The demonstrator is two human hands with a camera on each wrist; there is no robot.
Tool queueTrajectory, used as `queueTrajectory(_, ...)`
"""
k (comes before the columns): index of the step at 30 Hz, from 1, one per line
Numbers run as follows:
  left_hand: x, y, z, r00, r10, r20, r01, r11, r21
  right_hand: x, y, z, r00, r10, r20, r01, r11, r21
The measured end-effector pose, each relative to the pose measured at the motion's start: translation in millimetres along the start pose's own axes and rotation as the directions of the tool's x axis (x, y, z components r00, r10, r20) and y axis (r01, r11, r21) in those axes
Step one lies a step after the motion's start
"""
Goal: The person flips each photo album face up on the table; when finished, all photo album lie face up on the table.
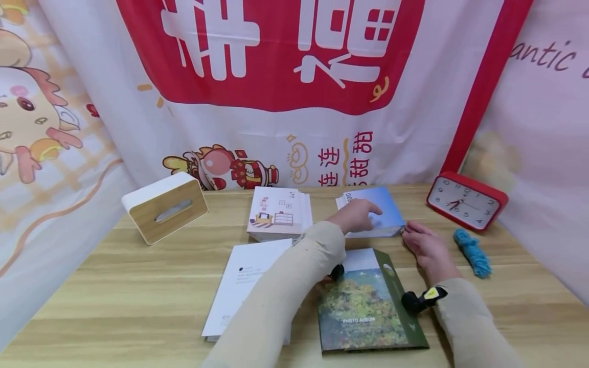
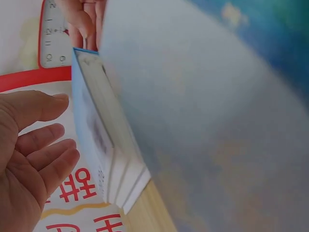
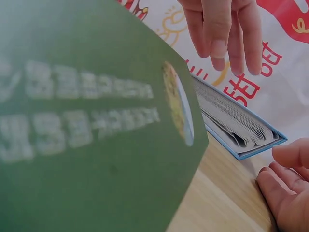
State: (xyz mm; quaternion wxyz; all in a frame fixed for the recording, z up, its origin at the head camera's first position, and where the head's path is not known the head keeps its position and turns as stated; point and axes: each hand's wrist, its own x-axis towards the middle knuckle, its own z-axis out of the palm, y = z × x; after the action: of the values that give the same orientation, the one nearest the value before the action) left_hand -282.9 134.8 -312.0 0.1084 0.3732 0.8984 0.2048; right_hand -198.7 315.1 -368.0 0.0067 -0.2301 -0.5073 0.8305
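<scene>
My left hand [image 1: 354, 215] hovers above a stack of books with a blue cover [image 1: 388, 202] on top, its thumb and fingers apart in the left wrist view and holding nothing. Just right of that stack, by its near corner, is my right hand [image 1: 425, 248]. The right wrist view shows its thumb and loosely bent fingers [image 3: 275, 191] apart from the blue-edged book [image 3: 236, 125], with nothing between them. Below my forearms lies a photo album [image 1: 363, 306] with a green spine, which fills much of both wrist views.
Left of the blue stack stands a white stack of books [image 1: 276, 204]. A white book [image 1: 253, 271] lies in front, partly under my left sleeve. A white-and-wood tissue box [image 1: 167, 207] is at the left; a red clock [image 1: 467, 199] and a blue yarn bundle [image 1: 472, 253] are at the right.
</scene>
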Motion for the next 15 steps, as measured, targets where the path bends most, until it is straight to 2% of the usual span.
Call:
queueTrajectory(4,1.8,-6.8,4.4,0.999,-0.041,0.024,0.041,0.999,-0.001,0.2,2.4,4.2,1.000,-0.005,0.013,0.006,0.998,-0.058)
queueTrajectory(7,2.0,-10.4,7.2,0.997,-0.065,0.043,0.064,0.998,0.008,0.5,3.6,6.6,1.000,0.002,0.019,-0.001,0.998,-0.064)
queueTrajectory(15,2.0,-11.5,7.5,0.997,-0.061,0.045,0.059,0.997,0.058,2.3,3.7,7.0,1.000,0.002,-0.005,-0.003,0.999,-0.037)
